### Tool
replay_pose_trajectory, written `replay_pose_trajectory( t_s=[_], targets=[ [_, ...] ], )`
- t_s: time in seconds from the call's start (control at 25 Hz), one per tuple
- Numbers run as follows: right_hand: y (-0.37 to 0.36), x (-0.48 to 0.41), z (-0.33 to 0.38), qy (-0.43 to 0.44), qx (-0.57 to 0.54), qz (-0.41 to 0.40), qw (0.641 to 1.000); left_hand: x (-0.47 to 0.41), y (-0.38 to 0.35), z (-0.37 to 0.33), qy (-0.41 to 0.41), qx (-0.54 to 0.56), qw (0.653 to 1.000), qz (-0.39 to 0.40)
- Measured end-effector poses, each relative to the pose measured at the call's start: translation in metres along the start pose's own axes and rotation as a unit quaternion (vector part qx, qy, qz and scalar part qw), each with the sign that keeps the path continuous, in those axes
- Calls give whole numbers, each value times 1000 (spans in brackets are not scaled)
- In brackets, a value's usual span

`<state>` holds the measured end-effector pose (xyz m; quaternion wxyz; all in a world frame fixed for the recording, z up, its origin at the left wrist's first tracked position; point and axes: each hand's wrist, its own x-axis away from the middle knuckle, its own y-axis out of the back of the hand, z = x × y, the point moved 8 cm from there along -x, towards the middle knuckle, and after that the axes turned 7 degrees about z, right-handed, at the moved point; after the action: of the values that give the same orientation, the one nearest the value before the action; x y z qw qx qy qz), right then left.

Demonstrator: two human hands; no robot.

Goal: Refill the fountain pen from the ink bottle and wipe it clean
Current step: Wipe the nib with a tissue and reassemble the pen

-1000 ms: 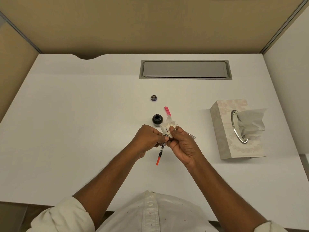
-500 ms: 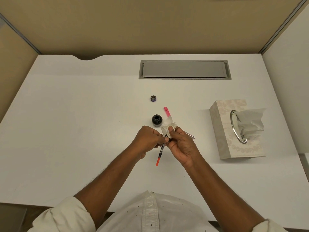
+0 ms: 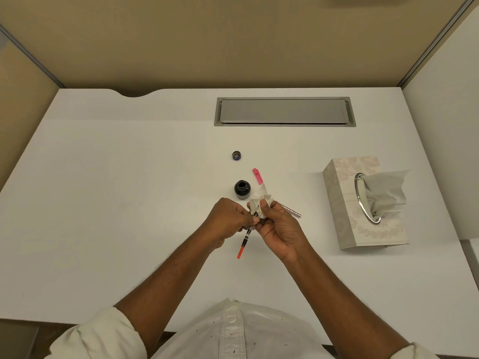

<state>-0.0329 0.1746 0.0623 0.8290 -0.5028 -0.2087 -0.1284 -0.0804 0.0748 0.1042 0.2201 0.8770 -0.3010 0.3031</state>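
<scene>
My left hand (image 3: 226, 220) grips the fountain pen's inner section (image 3: 245, 240), a thin clear and black tube with an orange-red end pointing toward me. My right hand (image 3: 278, 230) pinches a crumpled white tissue (image 3: 259, 200) around the pen's front end, which is hidden inside it. The open black ink bottle (image 3: 242, 189) stands just beyond my hands. Its small round cap (image 3: 237, 155) lies farther back. A pink pen part (image 3: 258, 175) lies right of the bottle. A grey pen barrel (image 3: 291, 211) pokes out from behind my right hand.
A patterned tissue box (image 3: 339, 200) with a tissue sticking out stands at the right. A grey cable hatch (image 3: 283, 111) is set into the white desk (image 3: 116, 190) at the back. Beige partition walls close off the back and sides.
Both hands stay together at the same spot. The tissue has shifted slightly around the pen's tip between my right fingers; the pen's angle is almost unchanged.
</scene>
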Motion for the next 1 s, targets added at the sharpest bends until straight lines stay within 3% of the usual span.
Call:
replay_pose_trajectory(
  t_s=[1.0],
  targets=[
    [2,1,3,29,9,-82,996,-1,0,0,-2,-15,1000,-2]
  ],
)
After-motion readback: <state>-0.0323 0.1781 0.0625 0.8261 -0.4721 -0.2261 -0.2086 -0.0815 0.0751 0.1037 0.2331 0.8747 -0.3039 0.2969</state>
